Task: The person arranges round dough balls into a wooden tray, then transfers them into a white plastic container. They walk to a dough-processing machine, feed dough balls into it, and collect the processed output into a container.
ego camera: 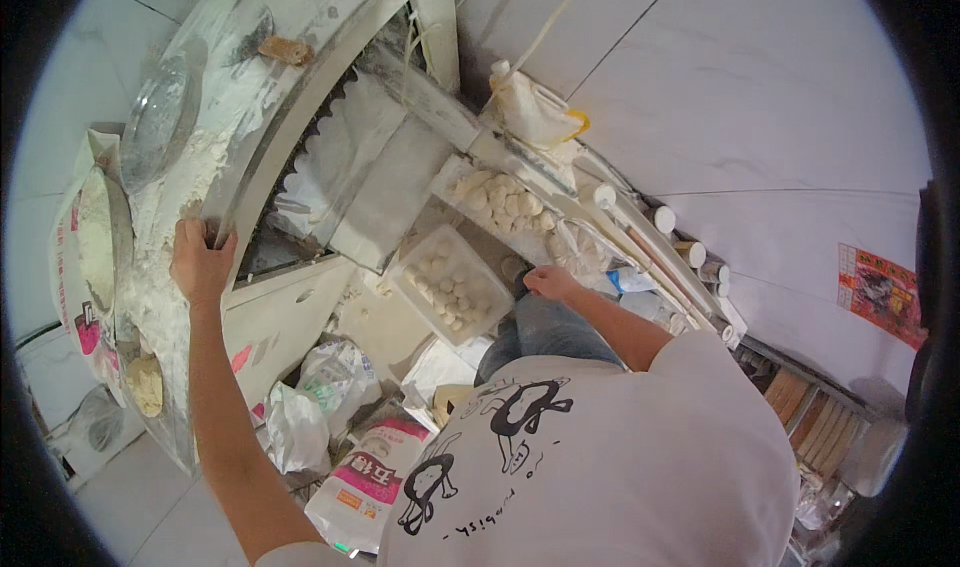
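Note:
My left hand (201,261) rests at the near edge of a floury work surface (161,282), its fingers over the edge in loose flour. A lump of dough (144,385) lies lower down on that surface, and a clear round bowl (159,121) stands farther up it. Near my knee is my right hand (546,282), with its fingers curled; whether it holds anything cannot be made out. To its left a translucent plastic box (452,286) holds several small pale balls, apparently dough. Behind the box, a tray (450,181) bears more pale pieces.
A scraper with a brown handle (286,50) lies on the floury surface. A white plastic jug (534,109) stands by the wall. Plastic bags (300,424) and a printed flour sack (367,484) lie low on the left. Several lidded jars (690,253) line the wall.

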Demonstrator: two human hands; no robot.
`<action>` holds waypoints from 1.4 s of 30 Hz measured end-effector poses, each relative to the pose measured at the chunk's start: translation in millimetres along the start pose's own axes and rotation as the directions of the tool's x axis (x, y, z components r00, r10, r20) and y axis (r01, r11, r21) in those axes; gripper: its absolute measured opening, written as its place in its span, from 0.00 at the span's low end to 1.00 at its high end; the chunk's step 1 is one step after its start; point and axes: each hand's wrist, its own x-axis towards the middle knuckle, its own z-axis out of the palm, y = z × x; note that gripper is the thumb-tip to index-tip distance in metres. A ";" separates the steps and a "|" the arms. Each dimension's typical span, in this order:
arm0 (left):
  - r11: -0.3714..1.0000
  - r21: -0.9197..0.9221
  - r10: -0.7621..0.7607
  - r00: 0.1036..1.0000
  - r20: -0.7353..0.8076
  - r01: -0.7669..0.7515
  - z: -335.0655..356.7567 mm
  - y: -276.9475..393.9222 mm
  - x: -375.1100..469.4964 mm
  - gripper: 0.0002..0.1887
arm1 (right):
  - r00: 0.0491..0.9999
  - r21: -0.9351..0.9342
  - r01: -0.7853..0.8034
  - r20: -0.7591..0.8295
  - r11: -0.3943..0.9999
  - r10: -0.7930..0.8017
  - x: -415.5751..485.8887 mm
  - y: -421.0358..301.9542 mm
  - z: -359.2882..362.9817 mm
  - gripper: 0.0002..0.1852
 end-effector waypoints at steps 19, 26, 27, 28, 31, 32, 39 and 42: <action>0.992 -0.038 -0.115 0.988 0.107 0.120 -5.3 -5.8 -7.5 0.27 | 0.063 -0.761 0.644 0.160 -0.083 -0.985 13.1 -525.4 -19.7 0.25; 0.998 -0.041 -0.055 0.998 -0.023 0.054 -3.4 -7.5 -8.8 0.27 | 0.473 -0.789 0.614 0.370 -0.002 -0.800 0.5 -611.7 -43.1 0.29; 0.996 -0.053 -0.073 0.997 -0.006 0.073 -4.2 -5.9 -9.1 0.27 | 0.498 -0.790 0.614 0.377 0.011 -0.781 -0.2 -629.3 -55.5 0.29; 0.994 -0.061 -0.091 0.996 0.010 0.091 -7.6 -4.4 -9.6 0.27 | 0.372 -0.772 0.635 0.354 -0.043 -0.858 0.8 -647.7 -62.5 0.26; 0.991 -0.086 -0.099 0.995 0.022 0.100 -7.4 -4.9 -6.5 0.27 | 0.198 -0.795 0.605 0.215 -0.053 -0.956 6.6 -721.8 -68.1 0.19; 0.992 -0.090 -0.092 0.996 0.023 0.093 -7.4 -5.2 -4.8 0.27 | 0.170 -0.828 0.557 0.186 -0.061 -0.968 22.4 -750.5 -68.0 0.19; 0.995 -0.058 -0.081 0.997 0.019 0.082 -8.3 -5.8 -5.6 0.27 | 0.185 -0.878 0.467 0.213 -0.105 -0.959 97.0 -825.1 -55.9 0.18; 0.991 -0.050 -0.116 0.988 0.102 0.121 -5.8 -7.3 -6.6 0.29 | 0.341 -0.900 0.416 0.283 -0.126 -0.897 106.4 -830.3 -64.0 0.18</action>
